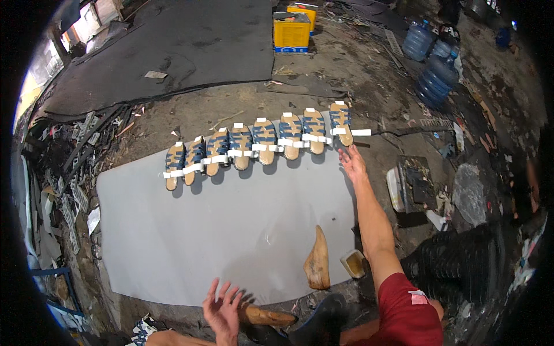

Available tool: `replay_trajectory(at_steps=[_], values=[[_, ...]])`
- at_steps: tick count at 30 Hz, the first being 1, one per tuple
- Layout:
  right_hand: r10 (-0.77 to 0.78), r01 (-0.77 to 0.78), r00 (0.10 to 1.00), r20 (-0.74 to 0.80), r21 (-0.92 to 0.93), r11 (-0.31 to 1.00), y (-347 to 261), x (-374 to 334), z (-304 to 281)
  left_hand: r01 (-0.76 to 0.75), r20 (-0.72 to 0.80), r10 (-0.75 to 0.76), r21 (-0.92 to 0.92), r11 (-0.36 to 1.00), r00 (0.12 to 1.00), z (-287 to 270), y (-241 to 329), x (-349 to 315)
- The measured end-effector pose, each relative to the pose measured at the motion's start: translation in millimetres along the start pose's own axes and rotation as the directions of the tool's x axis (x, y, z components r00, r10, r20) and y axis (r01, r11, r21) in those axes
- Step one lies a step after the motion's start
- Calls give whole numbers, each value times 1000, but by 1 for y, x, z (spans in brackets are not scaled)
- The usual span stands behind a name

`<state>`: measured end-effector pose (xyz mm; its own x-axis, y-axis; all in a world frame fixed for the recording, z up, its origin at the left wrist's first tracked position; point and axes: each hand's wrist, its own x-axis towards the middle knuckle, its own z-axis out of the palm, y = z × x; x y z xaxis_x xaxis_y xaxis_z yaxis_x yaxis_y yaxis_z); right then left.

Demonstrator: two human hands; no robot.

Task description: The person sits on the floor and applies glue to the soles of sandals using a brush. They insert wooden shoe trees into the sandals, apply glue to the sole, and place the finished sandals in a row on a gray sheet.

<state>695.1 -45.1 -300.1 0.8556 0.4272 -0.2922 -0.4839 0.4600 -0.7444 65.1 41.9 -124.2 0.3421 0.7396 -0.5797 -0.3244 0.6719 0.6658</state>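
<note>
Several sandals [265, 142] with navy straps, tan insoles and white strips stand in a slanting row along the far edge of a grey sheet [190, 242]. My right hand [353, 164] reaches forward with its fingers apart, just short of the sandal [342, 123] at the row's right end; whether the fingertips touch it I cannot tell. Nothing shows in that hand. Low in the view, my left hand [221, 308] is raised with fingers spread, holding nothing. Close to it lies a wooden shoe last [268, 316]. A second shoe last [317, 260] lies on the sheet's right side.
A small tub with brown contents [354, 264] sits beside my right forearm. Scraps [72, 190] litter the floor at left. Farther off are a dark mat [184, 46], yellow cans [292, 32] and large blue water bottles [437, 81]. A dirty box [416, 183] stands at right.
</note>
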Motion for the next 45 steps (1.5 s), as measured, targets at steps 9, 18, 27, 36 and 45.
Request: replay_trajectory(at_steps=[9, 18, 27, 36, 45], values=[[124, -124, 992, 8, -33, 992, 26, 16, -9, -18, -18, 16, -113, 993, 1000, -54, 22, -13], [-122, 27, 969, -217, -396, 918, 15, 22, -11, 7, 99, 19, -259, 966, 995, -50, 16, -17], [-231, 81, 910, -344, -399, 914, 33, -68, -35, -174, -86, 170, -51, 983, 982, -50, 25, -36], [-133, 90, 991, -24, -621, 778, 126, -361, 62, -312, 88, 301, 147, 939, 949, -18, -14, -39], [237, 145, 753, 614, -506, 850, 121, -545, 140, -622, 488, 419, 400, 673, 766, 64, -25, -101]])
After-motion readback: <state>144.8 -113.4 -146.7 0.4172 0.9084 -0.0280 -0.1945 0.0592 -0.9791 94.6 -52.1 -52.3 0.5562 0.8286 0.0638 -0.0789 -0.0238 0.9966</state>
